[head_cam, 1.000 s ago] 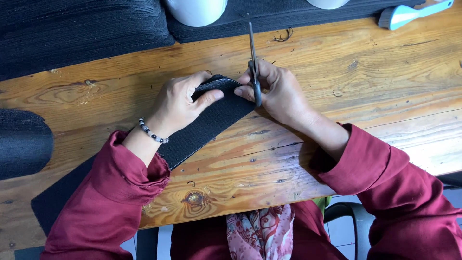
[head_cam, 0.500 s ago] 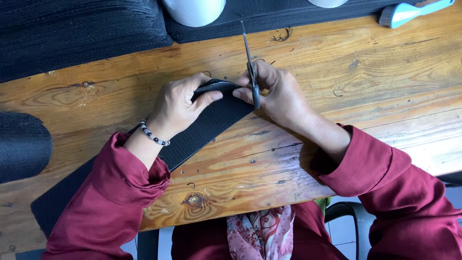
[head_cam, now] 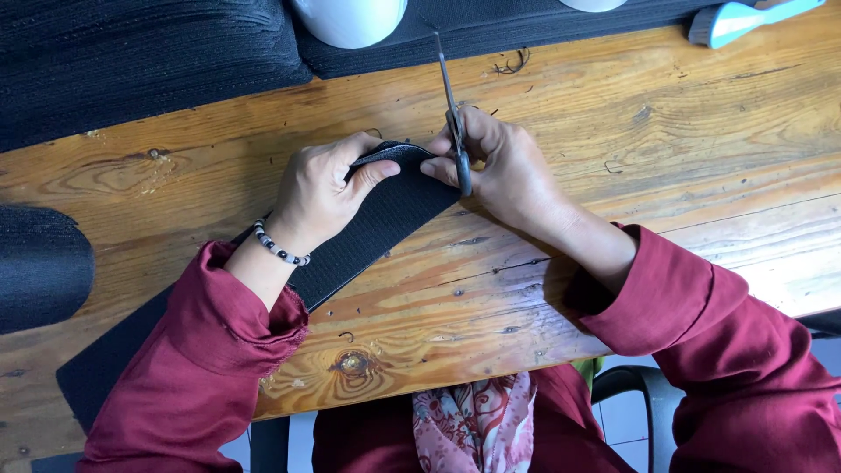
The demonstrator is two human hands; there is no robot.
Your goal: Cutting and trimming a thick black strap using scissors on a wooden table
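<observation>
Black strap [head_cam: 368, 232], one scissors [head_cam: 454, 123], two hands [head_cam: 320, 193]

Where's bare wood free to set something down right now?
Widest free patch: right of the right hand, below the blue tool. Smaller patch left of the left hand, between the black fabric pile and black roll. Crowded around the black strip and scissors.

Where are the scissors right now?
The scissors are in the right hand, just above centre of the head view, blades pointing away, beside the black strap end the left hand holds.
</observation>
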